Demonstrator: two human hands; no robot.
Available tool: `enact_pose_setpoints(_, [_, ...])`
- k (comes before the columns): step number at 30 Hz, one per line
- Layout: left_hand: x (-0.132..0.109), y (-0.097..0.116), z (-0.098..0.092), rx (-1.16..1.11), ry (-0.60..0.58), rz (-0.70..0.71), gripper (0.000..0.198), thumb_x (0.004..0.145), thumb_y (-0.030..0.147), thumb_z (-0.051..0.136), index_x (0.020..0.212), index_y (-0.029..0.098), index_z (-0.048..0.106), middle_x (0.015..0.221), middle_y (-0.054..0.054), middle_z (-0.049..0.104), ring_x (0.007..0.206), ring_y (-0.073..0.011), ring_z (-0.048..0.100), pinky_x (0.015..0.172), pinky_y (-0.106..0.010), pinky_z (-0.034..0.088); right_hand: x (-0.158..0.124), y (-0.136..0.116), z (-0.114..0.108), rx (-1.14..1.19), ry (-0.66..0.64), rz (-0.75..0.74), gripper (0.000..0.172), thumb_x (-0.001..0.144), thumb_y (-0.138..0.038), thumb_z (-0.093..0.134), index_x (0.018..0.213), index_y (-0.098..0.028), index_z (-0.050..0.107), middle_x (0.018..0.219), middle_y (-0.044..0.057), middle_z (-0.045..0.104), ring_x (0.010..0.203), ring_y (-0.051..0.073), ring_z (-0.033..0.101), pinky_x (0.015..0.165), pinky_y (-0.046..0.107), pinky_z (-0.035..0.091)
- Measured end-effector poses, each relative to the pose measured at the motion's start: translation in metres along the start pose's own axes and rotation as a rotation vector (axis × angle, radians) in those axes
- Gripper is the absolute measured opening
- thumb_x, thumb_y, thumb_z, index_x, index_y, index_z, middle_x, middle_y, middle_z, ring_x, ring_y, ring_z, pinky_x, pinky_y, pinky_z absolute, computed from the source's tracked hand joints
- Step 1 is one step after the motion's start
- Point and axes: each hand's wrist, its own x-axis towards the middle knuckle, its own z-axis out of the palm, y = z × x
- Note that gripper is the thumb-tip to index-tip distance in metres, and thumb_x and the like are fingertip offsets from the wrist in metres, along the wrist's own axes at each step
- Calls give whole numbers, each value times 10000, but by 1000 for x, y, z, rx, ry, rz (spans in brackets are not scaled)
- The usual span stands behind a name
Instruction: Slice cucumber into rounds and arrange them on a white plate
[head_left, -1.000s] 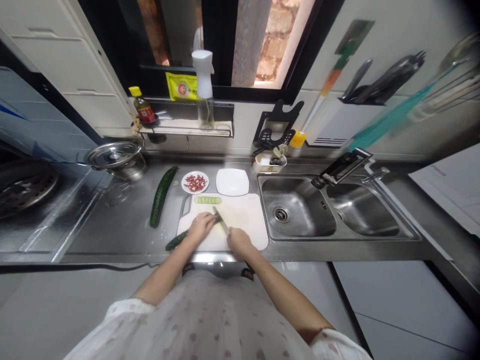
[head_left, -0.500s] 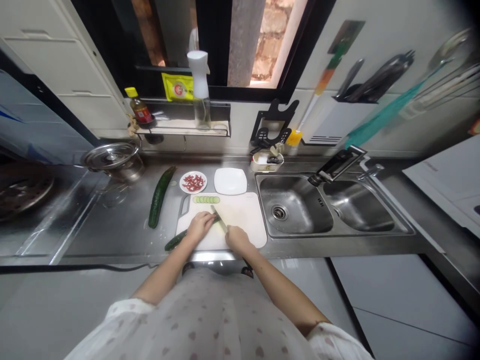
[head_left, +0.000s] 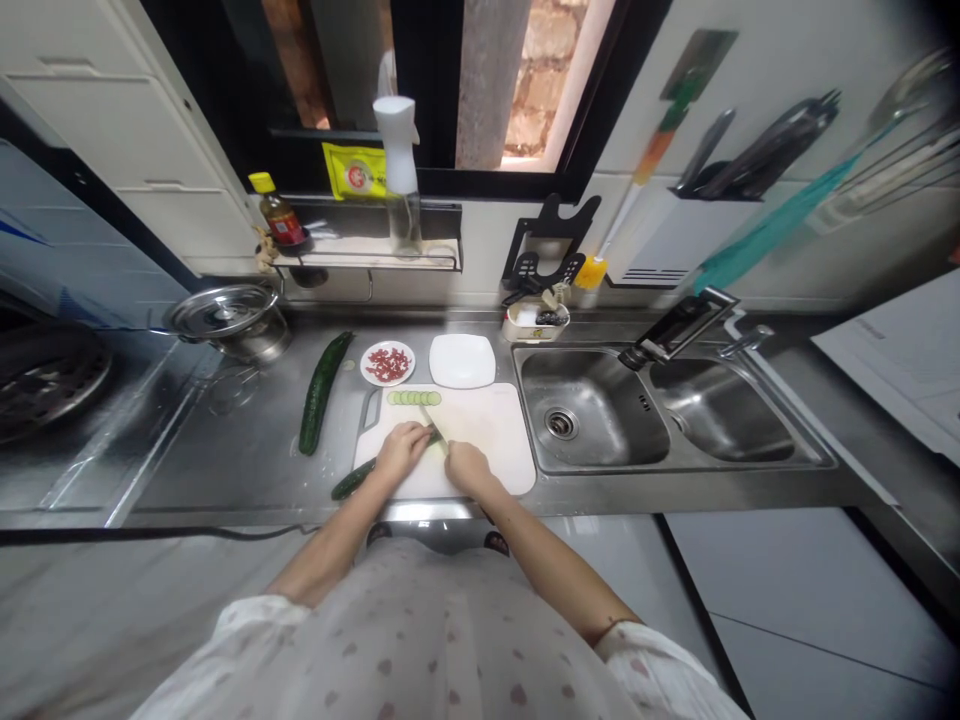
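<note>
My left hand (head_left: 403,452) is closed over a dark green cucumber (head_left: 352,481), whose uncut end sticks out to the left under my wrist. In my right hand (head_left: 466,467) is the handle of a kitchen knife (head_left: 433,422). Its blade slants up and left, right beside the cucumber's cut end at my left fingertips. Both hands are above a white cutting board (head_left: 495,430). Near the board's top edge lies an overlapping row of cucumber slices (head_left: 415,398). A second, whole cucumber (head_left: 324,392) rests on the steel counter left of the board.
Behind the board stand a small plate of chopped red pieces (head_left: 387,363) and a white square plate (head_left: 462,361). A double sink (head_left: 592,405) with a black faucet (head_left: 675,330) is to the right. A lidded steel pot (head_left: 229,318) sits back left, below a shelf with bottles.
My right hand and the knife have shifted slightly left and up, towards my left hand. The left hand stays in place on the cucumber.
</note>
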Motion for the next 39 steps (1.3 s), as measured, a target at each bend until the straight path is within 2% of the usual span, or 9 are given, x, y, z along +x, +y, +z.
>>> enact_pose_setpoints(4, [1, 0, -1, -11, -9, 3, 244, 932, 277, 501, 1047, 223, 709, 933, -57, 666, 890, -174, 574, 829, -301, 459, -3, 3, 2, -5, 3, 11, 331, 868, -96, 390, 1089, -128, 636, 1034, 148, 688, 986, 219, 647, 790, 276, 460])
enact_pose_setpoints(11, [1, -2, 0, -30, -7, 10, 248, 929, 263, 498, 1056, 225, 708, 938, -61, 671, 906, -180, 578, 839, -318, 466, -23, 11, 2, -23, -77, 59, 302, 876, -117, 408, 1087, -132, 624, 1047, 162, 676, 990, 232, 645, 775, 286, 461])
enact_pose_setpoints(23, [0, 1, -1, -15, 4, 12, 237, 927, 266, 508, 1049, 227, 707, 941, -53, 668, 906, -181, 576, 836, -306, 460, 0, 0, 2, 4, -4, 11, 345, 870, -97, 382, 1104, -126, 633, 1061, 155, 683, 1003, 223, 642, 804, 287, 464])
enact_pose_setpoints(33, [1, 3, -4, -22, -12, -15, 235, 930, 268, 504, 1035, 223, 709, 934, -53, 667, 890, -178, 575, 821, -298, 459, -24, 11, 2, 2, -75, 58, 301, 866, -103, 411, 1068, -133, 631, 1035, 143, 686, 967, 220, 649, 768, 277, 454])
enact_pose_setpoints(39, [1, 0, -1, -17, -8, -18, 236, 929, 278, 504, 1035, 226, 709, 932, -51, 667, 892, -179, 574, 827, -303, 461, -15, 7, 6, -19, -55, 41, 304, 864, -100, 408, 1072, -133, 628, 1049, 148, 679, 975, 226, 647, 772, 284, 459])
